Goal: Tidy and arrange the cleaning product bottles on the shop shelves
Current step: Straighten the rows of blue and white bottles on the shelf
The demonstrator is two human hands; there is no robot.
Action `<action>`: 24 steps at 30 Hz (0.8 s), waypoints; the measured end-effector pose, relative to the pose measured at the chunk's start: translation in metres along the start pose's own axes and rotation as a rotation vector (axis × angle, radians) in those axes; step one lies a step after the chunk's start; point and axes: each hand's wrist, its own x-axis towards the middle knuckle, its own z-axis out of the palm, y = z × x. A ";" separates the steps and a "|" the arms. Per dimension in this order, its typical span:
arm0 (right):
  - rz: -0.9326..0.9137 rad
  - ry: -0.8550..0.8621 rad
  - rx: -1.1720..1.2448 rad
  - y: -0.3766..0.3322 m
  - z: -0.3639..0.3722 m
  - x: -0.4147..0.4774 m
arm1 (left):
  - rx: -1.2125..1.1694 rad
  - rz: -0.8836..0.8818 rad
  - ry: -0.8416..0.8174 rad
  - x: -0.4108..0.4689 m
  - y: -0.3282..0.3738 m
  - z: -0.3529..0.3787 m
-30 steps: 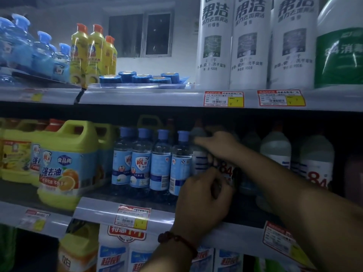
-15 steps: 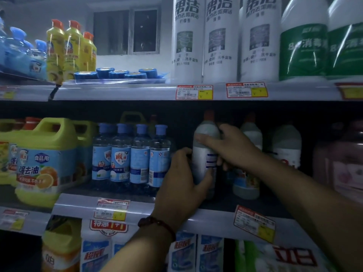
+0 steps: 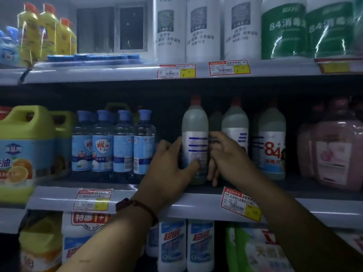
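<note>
Both hands are wrapped around 1 grey-white plastic bottle (image 3: pixel 194 134) with a red cap and a white label. It stands upright at the front of the grey metal middle shelf (image 3: pixel 192 208). My left hand (image 3: pixel 170 163) curls round its left flank, thumb lying across the lower part of the label. My right hand (image 3: pixel 229 160) closes on the opposite flank, its fingertips tucked into the dark gap beside the bottle, where I cannot see them.

Printed text faces out on that label, not the red "84" mark that the white "84" bottle (image 3: pixel 272 146) further right shows, so I judge it needs turning or sliding into line.

Risks, as I read them:
- The base sits close to the shelf's front lip. A pull towards me could tip it over the edge onto the stock below.
- Just to the right stands another grey-white red-capped bottle (image 3: pixel 235 122), with a darker bottle (image 3: pixel 215 120) behind the gap. My right knuckles are near both, and a careless twist could knock them backwards.
- To the left, the row of 4 clear blue-capped bottles (image 3: pixel 123 142) is apart from my left hand, yet a wide swing of the elbow could topple them.
- Smooth plastic and dim light make a slip likelier, and I cannot judge how full the bottle is.
</note>
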 end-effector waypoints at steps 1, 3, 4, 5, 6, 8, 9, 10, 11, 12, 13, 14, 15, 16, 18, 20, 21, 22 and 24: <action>0.007 0.015 -0.007 0.002 0.000 0.001 | 0.015 0.009 0.011 0.000 0.001 0.000; 0.004 0.060 -0.019 0.004 -0.002 0.001 | -0.013 -0.001 0.055 -0.001 0.002 -0.001; -0.009 0.081 -0.031 0.004 -0.003 0.001 | -0.058 -0.022 0.075 -0.001 0.003 -0.001; -0.030 0.100 -0.051 0.004 -0.003 0.000 | -0.101 -0.052 0.080 -0.002 0.003 -0.001; -0.054 0.118 -0.073 0.004 -0.003 -0.002 | -0.131 -0.072 0.071 -0.002 0.003 -0.001; -0.089 0.149 -0.105 0.003 -0.003 -0.005 | -0.155 -0.077 0.054 -0.002 0.003 -0.001; -0.094 0.151 -0.123 0.003 -0.003 -0.006 | -0.161 -0.079 0.051 -0.001 0.003 -0.001; -0.095 0.142 -0.147 0.002 -0.003 -0.008 | -0.153 -0.079 0.048 0.000 0.004 -0.001; -0.094 0.127 -0.170 0.001 -0.002 -0.008 | -0.119 -0.070 0.045 0.001 0.004 -0.001; -0.089 0.107 -0.188 0.000 -0.002 -0.009 | -0.073 -0.054 0.029 0.001 0.003 0.000; -0.080 0.085 -0.204 -0.001 -0.002 -0.009 | -0.038 -0.040 0.000 0.002 0.003 0.001; -0.066 0.061 -0.217 -0.001 -0.002 -0.010 | -0.014 -0.038 -0.035 0.003 0.003 0.001; -0.049 0.040 -0.213 -0.002 -0.002 -0.010 | 0.000 -0.041 -0.066 0.003 0.003 0.002; -0.030 0.025 -0.188 -0.002 -0.002 -0.010 | 0.014 -0.049 -0.083 0.004 0.002 0.002; -0.007 0.018 -0.137 -0.003 -0.002 -0.009 | 0.017 -0.057 -0.078 0.006 0.001 0.001; -0.016 0.036 -0.155 -0.003 -0.002 -0.010 | -0.047 -0.055 -0.071 0.006 0.002 0.001; -0.026 0.051 -0.168 -0.003 -0.001 -0.011 | -0.088 -0.067 -0.076 0.006 0.002 0.001; -0.042 0.080 -0.174 -0.003 -0.001 -0.011 | -0.119 -0.090 -0.083 0.006 0.002 0.001; -0.141 0.210 -0.193 -0.002 -0.003 -0.011 | -0.149 -0.141 -0.092 0.006 0.001 0.001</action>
